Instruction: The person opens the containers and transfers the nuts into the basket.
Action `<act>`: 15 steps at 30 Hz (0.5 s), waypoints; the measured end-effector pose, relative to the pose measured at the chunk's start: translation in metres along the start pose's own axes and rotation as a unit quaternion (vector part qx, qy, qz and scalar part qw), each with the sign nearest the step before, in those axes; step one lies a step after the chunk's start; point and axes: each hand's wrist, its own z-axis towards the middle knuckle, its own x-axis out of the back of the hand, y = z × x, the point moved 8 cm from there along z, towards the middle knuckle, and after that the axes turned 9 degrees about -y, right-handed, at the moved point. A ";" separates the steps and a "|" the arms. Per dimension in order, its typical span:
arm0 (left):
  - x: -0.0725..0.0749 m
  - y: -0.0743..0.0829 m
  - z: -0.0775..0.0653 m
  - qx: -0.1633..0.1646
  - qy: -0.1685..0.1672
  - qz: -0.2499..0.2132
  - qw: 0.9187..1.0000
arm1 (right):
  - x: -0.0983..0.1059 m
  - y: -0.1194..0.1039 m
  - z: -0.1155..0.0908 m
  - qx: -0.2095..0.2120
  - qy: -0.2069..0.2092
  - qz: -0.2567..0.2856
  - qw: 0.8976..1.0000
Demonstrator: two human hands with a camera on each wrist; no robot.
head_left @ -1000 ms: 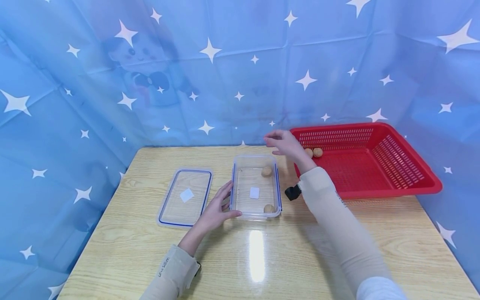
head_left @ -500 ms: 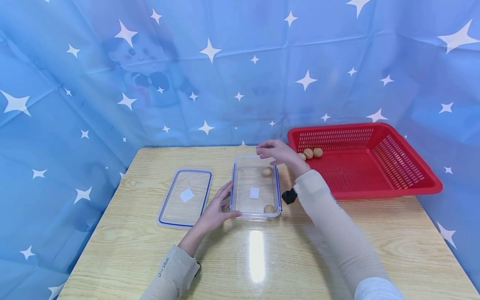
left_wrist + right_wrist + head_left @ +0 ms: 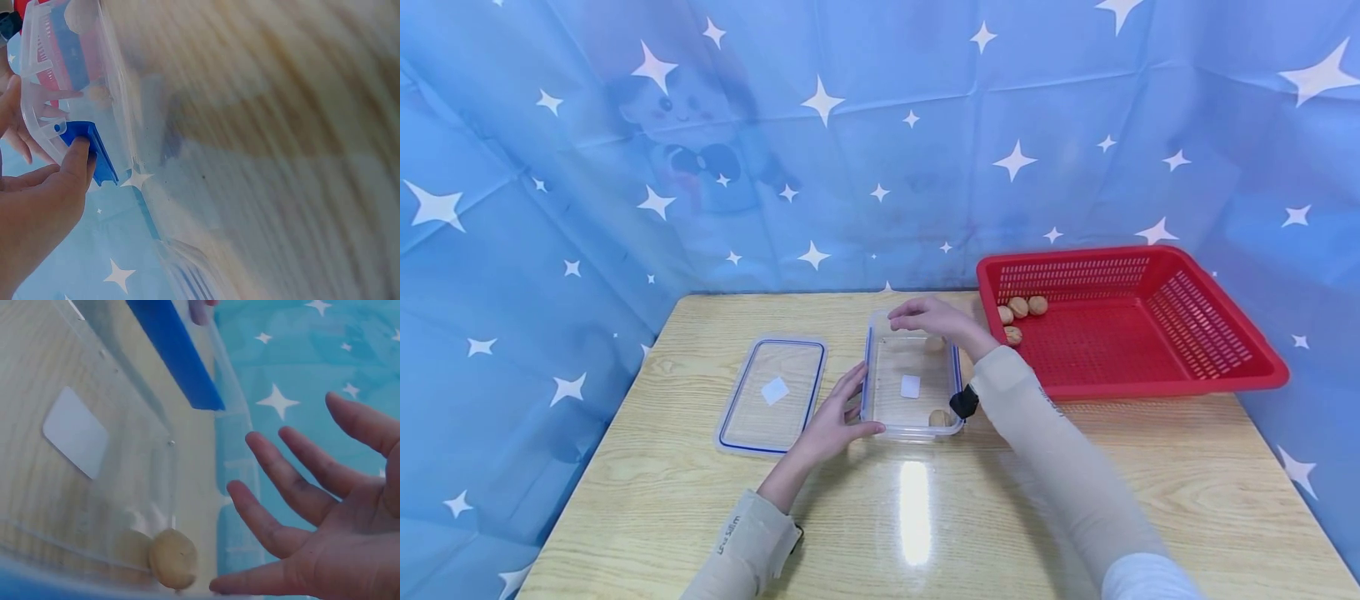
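A clear plastic food container (image 3: 895, 429) with blue side latches stands uncovered on the table. One walnut (image 3: 939, 417) lies in its near right corner, and another (image 3: 173, 558) sits inside towards the far right. My left hand (image 3: 831, 425) holds the near left corner, thumb at the front and fingers along the side. In the left wrist view a fingertip rests on a blue latch (image 3: 90, 150). Over the container's far end hovers my right hand (image 3: 936, 319); the right wrist view shows its fingers spread with nothing between them.
Left of the container lies its clear lid (image 3: 733, 429) with a blue seal. A red plastic basket (image 3: 1120, 346) stands at the right, several walnuts (image 3: 1018, 307) gathered at its left end. A blue star-patterned curtain (image 3: 850, 167) hangs behind the wooden table (image 3: 647, 500).
My right hand has moved left and nearer from beside the basket to above the container. More walnuts in the basket have come into sight. My left hand has stayed put.
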 end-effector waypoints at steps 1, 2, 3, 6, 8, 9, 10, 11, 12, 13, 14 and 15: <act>0.000 -0.001 0.000 0.001 -0.001 0.000 1.000 | -0.003 0.000 0.001 0.000 -0.002 -0.004 1.000; 0.000 -0.001 0.000 0.003 -0.001 0.001 1.000 | -0.005 0.001 0.002 -0.002 -0.004 -0.007 1.000; 0.000 -0.002 0.000 0.005 -0.001 0.001 1.000 | -0.007 0.002 0.002 -0.005 -0.007 -0.006 1.000; 0.000 -0.004 0.000 0.008 0.000 0.004 1.000 | -0.014 0.007 0.003 -0.024 -0.014 0.003 1.000; 0.001 -0.004 0.000 0.007 0.001 0.005 1.000 | -0.018 0.013 0.006 -0.036 -0.018 0.015 0.999; 0.001 -0.004 0.000 0.008 0.001 0.006 1.000 | -0.020 0.014 0.007 -0.040 -0.022 0.022 0.999; 0.001 -0.003 0.000 0.004 0.001 0.007 1.000 | -0.021 0.015 0.008 -0.041 -0.026 0.028 0.998; 0.001 -0.003 0.000 0.003 0.000 0.008 1.000 | -0.023 0.015 0.009 -0.040 -0.029 0.034 0.998; 0.001 -0.002 0.000 -0.001 0.000 0.008 1.000 | -0.024 0.015 0.010 -0.039 -0.031 0.039 0.998; 0.001 -0.001 0.000 -0.003 0.000 0.008 1.000 | -0.024 0.015 0.011 -0.038 -0.031 0.044 0.998; 0.001 -0.001 0.000 -0.005 -0.001 0.009 1.000 | -0.025 0.015 0.011 -0.037 -0.028 0.044 0.998; 0.001 -0.001 0.000 -0.007 -0.001 0.008 1.000 | -0.024 0.014 0.011 -0.036 -0.022 0.047 0.998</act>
